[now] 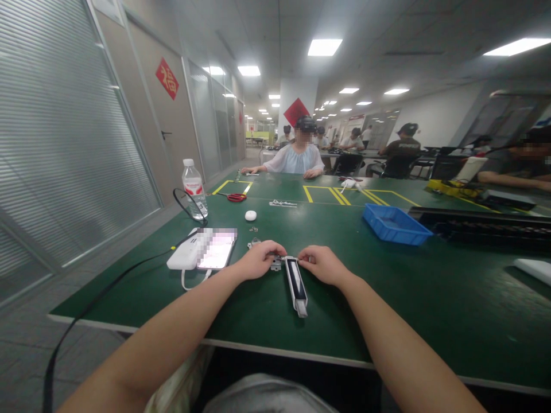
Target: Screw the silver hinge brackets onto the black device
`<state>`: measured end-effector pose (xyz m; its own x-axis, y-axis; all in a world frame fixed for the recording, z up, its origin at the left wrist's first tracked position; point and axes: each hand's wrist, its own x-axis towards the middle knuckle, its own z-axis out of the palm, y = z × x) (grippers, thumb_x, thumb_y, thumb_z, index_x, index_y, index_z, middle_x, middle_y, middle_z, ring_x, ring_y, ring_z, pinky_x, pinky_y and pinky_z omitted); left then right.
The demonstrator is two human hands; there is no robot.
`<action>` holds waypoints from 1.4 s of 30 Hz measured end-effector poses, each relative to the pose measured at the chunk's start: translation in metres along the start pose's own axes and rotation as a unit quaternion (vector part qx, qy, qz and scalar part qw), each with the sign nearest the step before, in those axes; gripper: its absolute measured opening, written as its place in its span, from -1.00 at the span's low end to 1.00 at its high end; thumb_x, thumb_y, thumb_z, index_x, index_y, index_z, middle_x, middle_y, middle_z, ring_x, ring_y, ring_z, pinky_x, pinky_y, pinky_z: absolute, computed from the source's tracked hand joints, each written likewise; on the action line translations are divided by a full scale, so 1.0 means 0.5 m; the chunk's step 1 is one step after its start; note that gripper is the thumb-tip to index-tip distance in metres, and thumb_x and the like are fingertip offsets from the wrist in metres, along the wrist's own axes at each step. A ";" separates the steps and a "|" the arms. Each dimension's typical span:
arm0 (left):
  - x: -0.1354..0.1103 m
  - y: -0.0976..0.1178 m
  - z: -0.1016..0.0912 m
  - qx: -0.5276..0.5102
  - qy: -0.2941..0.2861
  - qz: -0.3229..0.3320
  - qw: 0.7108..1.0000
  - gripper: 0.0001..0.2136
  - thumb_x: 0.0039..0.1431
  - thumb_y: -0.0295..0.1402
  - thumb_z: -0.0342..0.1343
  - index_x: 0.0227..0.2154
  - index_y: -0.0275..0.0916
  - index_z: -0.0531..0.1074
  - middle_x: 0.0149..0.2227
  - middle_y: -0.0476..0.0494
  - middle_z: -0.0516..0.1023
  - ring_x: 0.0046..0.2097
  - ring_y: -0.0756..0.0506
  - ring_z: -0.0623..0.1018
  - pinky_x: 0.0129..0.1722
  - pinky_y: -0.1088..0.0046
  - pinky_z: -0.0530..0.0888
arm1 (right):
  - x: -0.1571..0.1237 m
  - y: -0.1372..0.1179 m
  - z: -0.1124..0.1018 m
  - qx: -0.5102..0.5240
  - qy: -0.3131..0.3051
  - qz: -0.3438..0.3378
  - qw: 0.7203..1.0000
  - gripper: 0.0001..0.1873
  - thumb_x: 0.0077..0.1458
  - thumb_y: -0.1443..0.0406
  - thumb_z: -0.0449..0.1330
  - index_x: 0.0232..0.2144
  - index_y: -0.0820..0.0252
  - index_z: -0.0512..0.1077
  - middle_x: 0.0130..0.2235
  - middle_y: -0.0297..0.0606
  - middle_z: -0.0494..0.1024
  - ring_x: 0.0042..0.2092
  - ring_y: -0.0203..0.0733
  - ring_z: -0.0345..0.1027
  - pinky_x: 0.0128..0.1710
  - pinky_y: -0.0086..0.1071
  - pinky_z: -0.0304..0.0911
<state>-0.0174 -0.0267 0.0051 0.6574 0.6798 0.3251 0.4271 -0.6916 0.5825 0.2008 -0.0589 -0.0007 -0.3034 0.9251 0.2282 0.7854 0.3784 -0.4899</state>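
On the green table lies a long narrow piece [296, 284] with a white frame, a dark inner strip and a pale tab at its near end. My left hand [258, 259] is at the far left corner of this piece, its fingers curled and pressed together; what is between them is hidden. Just under those fingers sits a small metal bracket [276, 264]. My right hand [322, 264] pinches the far right corner of the narrow piece. Small metal parts [253, 243] lie beyond my left hand, partly covered by it.
Left stand a water bottle [194, 192], a white power bank [183, 255] and a cabled phone [219, 252]. Further off lie a white round case [250, 215], red-handled scissors [236, 197] and a metal strip [283, 203]. A blue tray [396, 225] is at right. A person [297, 155] sits opposite.
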 end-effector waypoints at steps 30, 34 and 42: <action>-0.002 0.000 -0.014 0.111 0.022 0.040 0.993 -0.75 0.00 -0.53 0.01 -0.23 -0.25 0.42 -0.25 -0.09 0.49 -0.20 -0.06 0.46 -0.13 0.40 0.38 | 0.001 0.011 0.002 0.020 0.010 0.010 1.000 -0.83 -0.01 0.27 0.15 -0.41 0.20 0.53 -0.45 -0.29 0.49 -0.46 -0.33 0.25 -0.42 -0.45 0.15; -0.004 0.002 -0.022 0.148 -0.007 0.029 0.989 -0.78 0.02 -0.38 0.08 -0.22 -0.22 0.43 -0.32 -0.05 0.51 -0.22 -0.08 0.47 -0.15 0.39 0.36 | 0.001 0.011 0.002 0.020 0.007 0.008 1.000 -0.82 -0.01 0.26 0.15 -0.41 0.20 0.53 -0.46 -0.29 0.49 -0.45 -0.33 0.26 -0.43 -0.45 0.15; -0.005 0.003 -0.020 0.142 -0.040 0.023 0.989 -0.74 0.02 -0.32 0.14 -0.19 -0.21 0.44 -0.28 -0.07 0.50 -0.21 -0.07 0.47 -0.17 0.43 0.36 | -0.001 0.003 -0.001 0.027 0.004 0.019 0.999 -0.82 -0.01 0.26 0.15 -0.42 0.21 0.52 -0.46 -0.30 0.49 -0.47 -0.32 0.25 -0.44 -0.45 0.13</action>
<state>-0.0243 -0.0270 0.0128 0.7224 0.6326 0.2793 0.5451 -0.7695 0.3328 0.2024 -0.0587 -0.0014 -0.2706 0.9384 0.2148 0.7658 0.3450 -0.5427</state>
